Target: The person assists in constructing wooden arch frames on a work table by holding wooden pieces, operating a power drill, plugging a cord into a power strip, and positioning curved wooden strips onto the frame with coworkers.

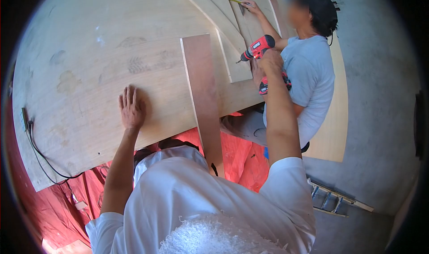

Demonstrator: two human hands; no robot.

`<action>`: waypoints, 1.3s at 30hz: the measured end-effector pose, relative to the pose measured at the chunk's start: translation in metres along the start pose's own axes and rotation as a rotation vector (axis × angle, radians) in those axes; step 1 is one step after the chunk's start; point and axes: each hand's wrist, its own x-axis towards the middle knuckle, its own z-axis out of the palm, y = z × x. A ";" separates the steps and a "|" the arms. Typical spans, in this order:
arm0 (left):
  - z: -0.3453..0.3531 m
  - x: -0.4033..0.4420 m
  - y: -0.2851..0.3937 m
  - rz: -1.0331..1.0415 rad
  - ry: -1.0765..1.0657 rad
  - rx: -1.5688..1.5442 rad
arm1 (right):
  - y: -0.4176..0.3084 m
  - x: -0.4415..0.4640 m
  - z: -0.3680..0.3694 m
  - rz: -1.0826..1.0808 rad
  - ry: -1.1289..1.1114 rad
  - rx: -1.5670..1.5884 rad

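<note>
My left hand [132, 108] lies flat on the pale plywood surface [156, 88], its fingers spread a little and nothing in it. My right hand [271, 61] is wrapped round the handle of a red and black cordless drill [258, 47]. The drill is held up over the right side of the wood, its tip pointing left and down. A long reddish-brown board [201, 75] lies between my two hands and sticks out over the near edge. Right of it, near the drill tip, are pale wooden strips [231, 59], one of them curved.
A co-worker [308, 70] in a cap is close at the right, one hand near a yellow tape measure [235, 1]. Black cables [42, 158] and a power strip [24, 120] lie at the left edge. Red sheeting [243, 162] covers the floor; a ladder [337, 200] lies lower right.
</note>
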 end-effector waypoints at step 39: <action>0.001 0.000 0.000 0.012 0.026 0.007 | 0.018 -0.006 -0.035 -0.038 0.010 0.091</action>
